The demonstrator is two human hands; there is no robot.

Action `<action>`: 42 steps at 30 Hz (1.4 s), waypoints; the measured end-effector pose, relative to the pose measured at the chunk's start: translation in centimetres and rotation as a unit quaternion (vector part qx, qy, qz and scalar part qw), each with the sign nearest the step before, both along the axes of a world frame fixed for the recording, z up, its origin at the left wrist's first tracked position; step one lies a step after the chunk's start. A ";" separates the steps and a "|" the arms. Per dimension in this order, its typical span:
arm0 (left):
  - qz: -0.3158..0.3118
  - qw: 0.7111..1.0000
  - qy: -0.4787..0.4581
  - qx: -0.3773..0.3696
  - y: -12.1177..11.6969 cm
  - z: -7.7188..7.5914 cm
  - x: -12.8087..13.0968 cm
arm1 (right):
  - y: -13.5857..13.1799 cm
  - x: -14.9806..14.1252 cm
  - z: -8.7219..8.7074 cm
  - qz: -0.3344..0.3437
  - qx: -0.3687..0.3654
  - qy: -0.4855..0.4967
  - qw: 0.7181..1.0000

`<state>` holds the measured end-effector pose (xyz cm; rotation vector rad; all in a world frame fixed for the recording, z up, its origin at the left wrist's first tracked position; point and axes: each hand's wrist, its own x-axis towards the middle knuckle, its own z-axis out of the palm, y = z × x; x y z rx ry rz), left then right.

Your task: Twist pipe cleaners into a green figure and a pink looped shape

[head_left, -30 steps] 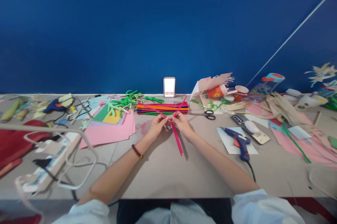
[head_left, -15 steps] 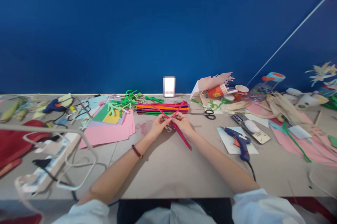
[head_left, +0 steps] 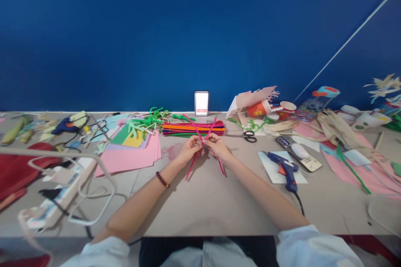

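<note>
Pink pipe cleaners [head_left: 192,166] cross in an X above the table, their crossing point pinched between my two hands. My left hand [head_left: 191,149] is closed on them from the left, thumb and fingertips at the crossing. From the right, my right hand [head_left: 218,146] grips them as well, its fingertips almost touching the left ones. Two ends point up and away, and two hang down towards me. Just beyond the hands lies a bundle of coloured pipe cleaners [head_left: 178,128] in pink, orange, purple and green.
Scissors [head_left: 249,136] lie right of the bundle. A blue glue gun [head_left: 286,169] rests on white paper, near a phone [head_left: 308,161] with a white object on it. Pink paper sheets [head_left: 125,160] and a white power strip [head_left: 62,196] are on the left. A blue wall [head_left: 200,41] stands behind.
The lower ends of the pink pipe cleaners, together at the lower right before, are now spread apart, one to the left and one to the right. Both hands stay in nearly the same place.
</note>
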<state>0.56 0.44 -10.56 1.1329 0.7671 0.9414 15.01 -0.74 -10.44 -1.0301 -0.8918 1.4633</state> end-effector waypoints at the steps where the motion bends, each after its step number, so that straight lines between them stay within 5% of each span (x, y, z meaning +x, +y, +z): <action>1: -0.004 1.000 0.000 -0.010 0.0 0.1 -0.1 | 0.1 0.1 -0.1 0.003 0.003 -0.004 1.000; 7: 0.016 0.998 0.049 -0.045 -0.4 0.6 0.1 | 0.9 0.2 -1.7 -0.024 0.053 -0.041 0.997; 15: 0.007 0.999 0.002 -0.047 0.2 -0.3 0.1 | 0.4 -0.3 -2.1 -0.026 0.097 -0.140 0.985; 30: 0.158 0.986 0.037 0.033 -0.5 0.1 1.1 | -0.7 -1.7 -0.6 0.020 0.017 0.008 1.000; 42: 0.178 0.982 0.007 0.056 -0.1 0.4 1.0 | -0.6 -1.3 0.2 0.022 0.015 0.046 0.999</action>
